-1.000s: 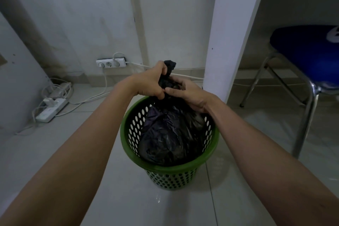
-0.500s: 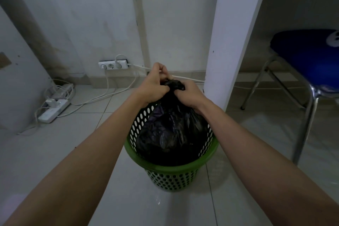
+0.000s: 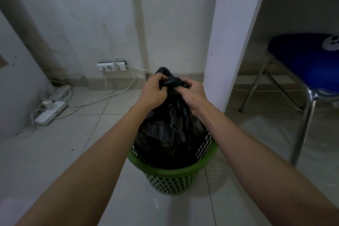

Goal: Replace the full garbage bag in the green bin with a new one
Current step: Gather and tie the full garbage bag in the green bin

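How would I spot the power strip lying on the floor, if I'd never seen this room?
Look where the tiled floor meets the wall on the left. The white power strip lies there among tangled white cables; unlike the wall socket, it rests on the floor.

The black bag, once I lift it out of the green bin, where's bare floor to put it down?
Bare tiles lie left of the green bin, between it and the power strip. Tiles right of the bin, before the chair, are bare too. It is crowded by the wall, where cables trail. Both hands grip the black bag.
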Action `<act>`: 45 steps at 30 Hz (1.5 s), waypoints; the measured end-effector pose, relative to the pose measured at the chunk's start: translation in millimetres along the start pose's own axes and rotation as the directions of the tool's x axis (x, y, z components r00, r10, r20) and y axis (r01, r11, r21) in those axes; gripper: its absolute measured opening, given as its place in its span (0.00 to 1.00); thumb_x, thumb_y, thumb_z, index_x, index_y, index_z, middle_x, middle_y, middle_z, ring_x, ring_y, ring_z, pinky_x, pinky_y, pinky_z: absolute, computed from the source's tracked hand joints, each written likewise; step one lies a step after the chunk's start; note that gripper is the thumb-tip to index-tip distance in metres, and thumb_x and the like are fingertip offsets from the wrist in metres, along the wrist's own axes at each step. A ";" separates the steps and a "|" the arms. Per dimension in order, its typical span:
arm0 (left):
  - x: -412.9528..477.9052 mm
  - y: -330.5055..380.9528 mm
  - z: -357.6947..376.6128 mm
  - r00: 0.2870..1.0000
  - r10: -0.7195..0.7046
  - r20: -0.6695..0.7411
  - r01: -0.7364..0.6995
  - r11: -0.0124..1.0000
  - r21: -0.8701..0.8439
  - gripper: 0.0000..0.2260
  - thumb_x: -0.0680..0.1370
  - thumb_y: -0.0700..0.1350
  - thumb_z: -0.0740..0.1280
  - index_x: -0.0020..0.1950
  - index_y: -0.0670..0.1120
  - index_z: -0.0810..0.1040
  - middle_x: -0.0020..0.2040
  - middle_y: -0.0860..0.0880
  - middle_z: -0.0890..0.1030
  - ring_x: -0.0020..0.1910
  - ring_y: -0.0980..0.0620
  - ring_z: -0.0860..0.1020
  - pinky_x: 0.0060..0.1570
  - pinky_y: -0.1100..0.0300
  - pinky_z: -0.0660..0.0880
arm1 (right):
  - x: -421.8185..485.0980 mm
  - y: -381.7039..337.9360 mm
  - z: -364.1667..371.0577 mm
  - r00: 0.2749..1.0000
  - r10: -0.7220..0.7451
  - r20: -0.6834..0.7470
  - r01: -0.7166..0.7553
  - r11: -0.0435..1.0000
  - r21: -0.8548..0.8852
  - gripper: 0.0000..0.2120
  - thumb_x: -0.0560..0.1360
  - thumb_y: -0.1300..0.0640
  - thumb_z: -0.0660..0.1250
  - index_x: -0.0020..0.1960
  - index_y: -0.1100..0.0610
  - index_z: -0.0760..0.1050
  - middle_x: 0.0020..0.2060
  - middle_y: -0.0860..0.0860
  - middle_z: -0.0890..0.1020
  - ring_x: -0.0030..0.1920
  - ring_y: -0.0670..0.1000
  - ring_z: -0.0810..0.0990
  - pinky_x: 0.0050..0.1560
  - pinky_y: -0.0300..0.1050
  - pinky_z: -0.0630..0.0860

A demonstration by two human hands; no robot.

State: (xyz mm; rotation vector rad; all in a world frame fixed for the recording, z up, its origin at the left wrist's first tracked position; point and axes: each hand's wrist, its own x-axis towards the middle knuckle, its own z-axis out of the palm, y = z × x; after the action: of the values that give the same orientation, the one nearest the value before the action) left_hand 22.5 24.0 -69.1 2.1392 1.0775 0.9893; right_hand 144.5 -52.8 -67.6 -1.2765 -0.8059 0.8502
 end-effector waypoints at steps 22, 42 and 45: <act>-3.9 -3.5 -1.2 0.998 -0.037 0.059 0.055 0.937 -0.344 0.15 0.71 0.30 0.63 0.55 0.38 0.81 0.50 0.42 0.84 0.47 0.52 0.81 0.52 0.60 0.77 | -3.7 -5.1 -17.6 0.835 0.056 0.547 -0.276 0.904 0.328 0.12 0.81 0.68 0.58 0.62 0.68 0.76 0.49 0.60 0.85 0.50 0.56 0.84 0.59 0.48 0.80; -5.6 10.0 -0.1 0.725 -0.529 0.441 0.679 0.443 -0.585 0.07 0.80 0.42 0.63 0.45 0.44 0.79 0.37 0.43 0.80 0.29 0.48 0.80 0.29 0.61 0.78 | 8.1 -6.9 -20.8 0.869 -0.193 0.456 0.468 0.619 -0.631 0.17 0.73 0.54 0.76 0.60 0.55 0.78 0.54 0.51 0.82 0.50 0.49 0.78 0.55 0.45 0.75; -5.1 11.9 -1.6 0.727 -0.513 0.457 0.673 0.399 -0.622 0.06 0.78 0.42 0.61 0.45 0.45 0.77 0.35 0.45 0.77 0.32 0.47 0.77 0.31 0.62 0.79 | 12.1 -12.4 -28.6 0.907 -0.172 0.384 0.360 0.789 -0.497 0.07 0.76 0.58 0.73 0.53 0.59 0.81 0.49 0.53 0.85 0.51 0.52 0.82 0.58 0.51 0.78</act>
State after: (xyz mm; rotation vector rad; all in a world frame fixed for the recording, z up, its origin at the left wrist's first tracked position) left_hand 24.3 13.7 -61.4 0.9698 0.9638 0.6575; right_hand 176.4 -56.5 -58.2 -1.4950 -1.5522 0.6053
